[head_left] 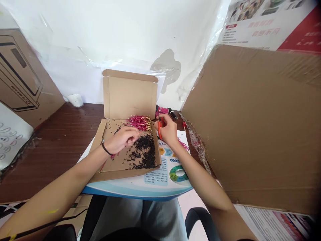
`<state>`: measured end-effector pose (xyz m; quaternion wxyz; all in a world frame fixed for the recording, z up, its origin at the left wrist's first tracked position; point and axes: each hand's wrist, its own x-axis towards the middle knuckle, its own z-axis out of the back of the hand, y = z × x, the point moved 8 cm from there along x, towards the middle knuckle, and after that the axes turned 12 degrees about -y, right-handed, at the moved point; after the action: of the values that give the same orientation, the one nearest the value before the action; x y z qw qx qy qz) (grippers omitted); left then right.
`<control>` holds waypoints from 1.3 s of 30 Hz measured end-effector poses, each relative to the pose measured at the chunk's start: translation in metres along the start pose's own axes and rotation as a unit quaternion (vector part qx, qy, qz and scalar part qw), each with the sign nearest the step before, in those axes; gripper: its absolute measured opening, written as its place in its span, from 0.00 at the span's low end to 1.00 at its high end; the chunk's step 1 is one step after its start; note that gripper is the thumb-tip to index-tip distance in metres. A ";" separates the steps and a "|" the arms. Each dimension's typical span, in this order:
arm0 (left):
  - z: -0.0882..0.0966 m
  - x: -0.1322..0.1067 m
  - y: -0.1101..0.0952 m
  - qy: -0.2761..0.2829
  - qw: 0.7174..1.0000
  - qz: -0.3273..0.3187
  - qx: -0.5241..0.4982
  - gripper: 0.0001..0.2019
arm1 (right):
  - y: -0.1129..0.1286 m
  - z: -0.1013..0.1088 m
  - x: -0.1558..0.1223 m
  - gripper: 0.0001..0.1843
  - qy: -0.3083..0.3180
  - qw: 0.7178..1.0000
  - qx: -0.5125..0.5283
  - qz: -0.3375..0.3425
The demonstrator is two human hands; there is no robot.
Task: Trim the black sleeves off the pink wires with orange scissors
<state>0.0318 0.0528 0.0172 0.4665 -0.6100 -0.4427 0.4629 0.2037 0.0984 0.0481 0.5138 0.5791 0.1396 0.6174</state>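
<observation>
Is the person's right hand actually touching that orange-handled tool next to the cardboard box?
Touching. The head view shows the right hand closed around the orange-handled tool, with the orange handles poking out of its grip beside the cardboard box.

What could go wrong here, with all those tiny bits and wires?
The black bits heap near the low right edge of the cardboard box; a nudge from the left hand might spill them. The right hand holds an orange-handled tool close to the pink wires, so fingers could get nipped or the bundle scattered.
</observation>
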 end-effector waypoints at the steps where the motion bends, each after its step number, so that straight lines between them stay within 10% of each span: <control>1: 0.014 0.005 -0.006 -0.058 0.998 -0.033 -0.002 0.12 | 0.006 -0.007 -0.004 0.11 0.040 0.999 -0.001 0.029; 4: 0.047 0.011 -0.021 -0.188 0.975 -0.113 0.025 0.11 | 0.024 -0.031 -0.025 0.13 0.174 0.976 -0.032 0.127; 8: 0.059 0.012 -0.026 -0.219 0.967 -0.131 0.012 0.09 | 0.029 -0.046 -0.042 0.14 0.255 0.941 -0.105 0.197; 17: 0.023 0.008 -0.020 -0.093 0.973 -0.164 0.133 0.21 | 0.027 -0.034 -0.036 0.10 0.178 0.980 0.032 0.088; 24: -0.003 -0.013 -0.041 -0.099 0.816 -0.372 0.431 0.15 | 0.029 -0.028 -0.043 0.14 0.094 0.987 0.133 0.005; 30: -0.014 -0.020 -0.037 -0.071 0.759 -0.444 0.472 0.13 | 0.022 -0.028 -0.040 0.15 0.101 0.984 0.144 -0.033; 39: 0.000 -0.014 -0.037 -0.138 0.774 -0.413 0.460 0.06 | 0.039 -0.027 -0.037 0.16 0.167 0.974 0.053 0.143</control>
<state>0.0248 0.0453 0.0554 0.7714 -0.0110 -0.4463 0.4535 0.1549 0.0632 0.0487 0.3577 0.5085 0.1716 0.7642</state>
